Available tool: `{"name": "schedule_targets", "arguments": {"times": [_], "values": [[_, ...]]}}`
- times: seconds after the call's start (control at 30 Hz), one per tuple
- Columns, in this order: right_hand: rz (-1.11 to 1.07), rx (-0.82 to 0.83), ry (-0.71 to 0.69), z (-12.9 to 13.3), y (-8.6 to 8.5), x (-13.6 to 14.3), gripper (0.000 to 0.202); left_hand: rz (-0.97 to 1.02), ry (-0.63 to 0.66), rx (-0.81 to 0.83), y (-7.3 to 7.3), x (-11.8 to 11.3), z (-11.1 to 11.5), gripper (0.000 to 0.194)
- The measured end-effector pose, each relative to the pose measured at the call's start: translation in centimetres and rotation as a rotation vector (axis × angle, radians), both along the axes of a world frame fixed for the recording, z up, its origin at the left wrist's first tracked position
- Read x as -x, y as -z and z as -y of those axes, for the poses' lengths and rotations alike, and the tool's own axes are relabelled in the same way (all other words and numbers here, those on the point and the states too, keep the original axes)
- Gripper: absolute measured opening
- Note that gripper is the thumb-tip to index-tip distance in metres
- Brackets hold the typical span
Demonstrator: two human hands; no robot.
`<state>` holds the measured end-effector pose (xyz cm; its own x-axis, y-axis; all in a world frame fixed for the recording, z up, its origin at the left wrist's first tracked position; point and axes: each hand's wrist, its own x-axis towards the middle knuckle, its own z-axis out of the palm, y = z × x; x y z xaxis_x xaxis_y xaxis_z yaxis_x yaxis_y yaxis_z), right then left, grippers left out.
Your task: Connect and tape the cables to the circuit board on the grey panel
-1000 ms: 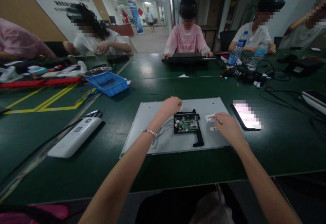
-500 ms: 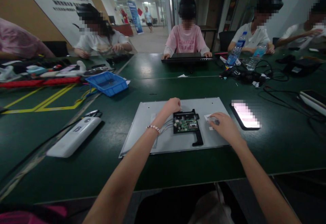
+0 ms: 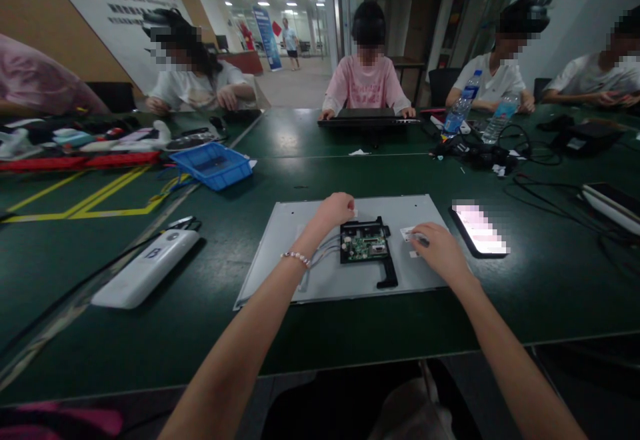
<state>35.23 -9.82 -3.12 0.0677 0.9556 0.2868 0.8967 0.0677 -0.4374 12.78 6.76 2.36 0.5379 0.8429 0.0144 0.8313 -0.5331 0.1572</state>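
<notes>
A pale flat panel (image 3: 270, 247) lies on the table before me. On its middle sits a black plastic bracket (image 3: 387, 273) holding a green circuit board (image 3: 367, 247). Thin cables (image 3: 327, 248) run from the board's left side beneath my left forearm. My left hand (image 3: 338, 209) is closed at the board's upper left corner, a small whitish bit showing by its fingertips. Right of the board, my right hand (image 3: 440, 247) has its fingers drawn together over a white label (image 3: 407, 233). Something small and dark shows between them, too unclear to name.
A phone (image 3: 480, 230) lies right of the panel, and a white power bank (image 3: 147, 270) with a cable lies left. Farther off are a blue tray (image 3: 214, 165) and two water bottles (image 3: 463, 103). Several people sit around the table; one across holds a dark flat panel (image 3: 370, 121).
Both hands stay at nearly the same places on the panel. The view has shifted slightly, and my left forearm sits a little farther left.
</notes>
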Motion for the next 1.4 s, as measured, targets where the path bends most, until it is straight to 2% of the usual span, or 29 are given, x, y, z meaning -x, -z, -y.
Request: {"name": "schedule_targets", "arguments": {"times": [0.13,0.27,0.43,0.53,0.7,0.93,1.17,1.4], "values": [[-0.022,-0.073,0.019,0.1,-0.2,0.2,0.024,0.057,-0.014,-0.047,-1.1,1.8,1.2,0.023],[-0.028,-0.125,-0.049,-1.0,-1.5,0.9,0.028,0.219,0.021,-0.061,-0.6,4.0,4.0,0.040],[0.104,-0.045,-0.281,-5.4,-4.2,4.0,0.031,0.341,0.162,0.192,1.1,6.0,7.0,0.091],[0.226,0.028,-0.362,-8.8,-4.9,6.4,0.027,0.387,0.213,0.300,1.9,6.4,7.4,0.101],[0.411,0.135,-0.338,-12.1,-4.8,9.4,0.021,0.488,0.278,0.353,3.1,6.3,7.2,0.106],[0.486,0.144,-0.329,-11.8,-4.7,10.2,0.030,0.483,0.246,0.336,3.7,6.1,7.2,0.107],[0.421,0.102,-0.441,-10.0,-4.1,9.3,0.030,0.470,0.237,0.331,3.9,6.1,7.2,0.107],[0.478,0.102,-0.394,-9.5,-3.8,10.0,0.031,0.490,0.242,0.337,3.9,6.1,7.2,0.109]]}}
